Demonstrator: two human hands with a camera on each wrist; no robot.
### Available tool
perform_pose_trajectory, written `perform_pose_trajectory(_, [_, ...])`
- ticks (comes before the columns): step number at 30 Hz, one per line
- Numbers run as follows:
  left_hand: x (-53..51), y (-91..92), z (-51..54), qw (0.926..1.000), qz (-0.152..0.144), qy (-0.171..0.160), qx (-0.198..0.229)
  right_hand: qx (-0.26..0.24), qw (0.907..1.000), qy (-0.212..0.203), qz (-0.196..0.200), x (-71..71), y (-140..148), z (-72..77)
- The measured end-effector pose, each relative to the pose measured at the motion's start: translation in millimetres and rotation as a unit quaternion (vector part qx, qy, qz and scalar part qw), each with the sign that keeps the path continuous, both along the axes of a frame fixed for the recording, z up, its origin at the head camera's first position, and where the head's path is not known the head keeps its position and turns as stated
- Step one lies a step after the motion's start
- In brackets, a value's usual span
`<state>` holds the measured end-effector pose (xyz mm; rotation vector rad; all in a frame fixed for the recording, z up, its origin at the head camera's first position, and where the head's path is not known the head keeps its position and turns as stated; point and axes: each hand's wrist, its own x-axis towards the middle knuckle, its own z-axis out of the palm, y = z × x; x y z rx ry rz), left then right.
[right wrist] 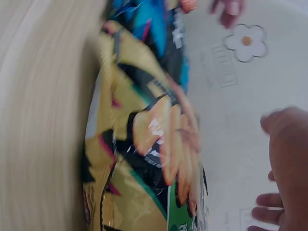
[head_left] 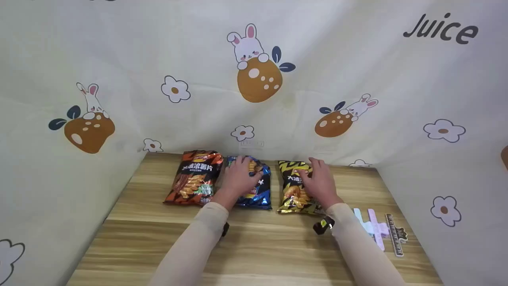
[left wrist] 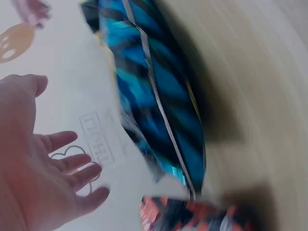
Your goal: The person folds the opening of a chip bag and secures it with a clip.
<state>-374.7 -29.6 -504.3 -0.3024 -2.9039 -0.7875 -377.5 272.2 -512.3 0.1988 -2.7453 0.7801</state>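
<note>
Three chip bags lie side by side at the back of the wooden table: an orange one [head_left: 194, 178], a blue one [head_left: 262, 194] and a yellow one [head_left: 291, 194]. My left hand [head_left: 240, 174] is over the blue bag, and the left wrist view has its fingers [left wrist: 72, 166] spread beside the blue bag [left wrist: 149, 91] with a gap between. Over the right part of the yellow bag is my right hand [head_left: 319, 180]; in the right wrist view that hand [right wrist: 288, 168] stands apart from the yellow bag [right wrist: 149, 144], fingers relaxed. Neither hand grips anything.
At the right of the table [head_left: 270, 254] lie a light blue clip [head_left: 363, 220], a purple clip [head_left: 377, 230] and a dark-patterned clip [head_left: 395, 234]. A printed cloth [head_left: 198, 119] with rabbits and flowers rises behind and at both sides.
</note>
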Motion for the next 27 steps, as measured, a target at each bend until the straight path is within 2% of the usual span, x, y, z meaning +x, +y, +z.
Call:
perform_pose_trajectory(2, [1.6, 3.6, 3.4, 0.9954, -0.001, -0.021, 0.094, -0.07, 0.9971, -0.024, -0.018, 2.6, 7.0, 2.0])
perform_pose_trajectory(4, [2.4, 7.5, 5.2, 0.9841, -0.005, -0.04, 0.173, -0.126, 0.9898, -0.054, -0.037, 5.1, 16.3, 3.7])
perform_pose_trajectory(6, [3.3, 12.3, 5.5, 0.9706, -0.011, -0.061, 0.232, -0.162, 0.9816, -0.084, -0.057, 8.5, 26.0, 5.4])
perform_pose_trajectory(8, [3.9, 17.6, 4.3, 0.9589, -0.018, -0.081, 0.271, -0.177, 0.9747, -0.114, -0.076, 11.4, 35.5, 6.5])
perform_pose_trajectory(12, [6.3, 31.1, 1.2, 0.9418, -0.024, -0.122, 0.313, -0.189, 0.9621, -0.173, -0.094, 16.7, 49.1, 8.0])
perform_pose_trajectory(18, [11.9, 58.4, -2.4, 0.9203, -0.02, -0.165, 0.354, -0.214, 0.942, -0.245, -0.084, 23.2, 55.6, 6.5])
perform_pose_trajectory(23, [18.8, 80.4, -4.8, 0.9126, -0.022, -0.204, 0.353, -0.215, 0.9365, -0.264, -0.083, 23.5, 53.5, 0.4])
perform_pose_trajectory(26, [24.3, 91.9, -6.2, 0.9118, -0.035, -0.221, 0.344, -0.219, 0.9363, -0.263, -0.079, 22.4, 52.0, -3.5])
perform_pose_trajectory(27, [26.2, 95.7, -7.2, 0.9095, -0.041, -0.224, 0.348, -0.223, 0.9358, -0.262, -0.076, 21.8, 51.9, -5.1])
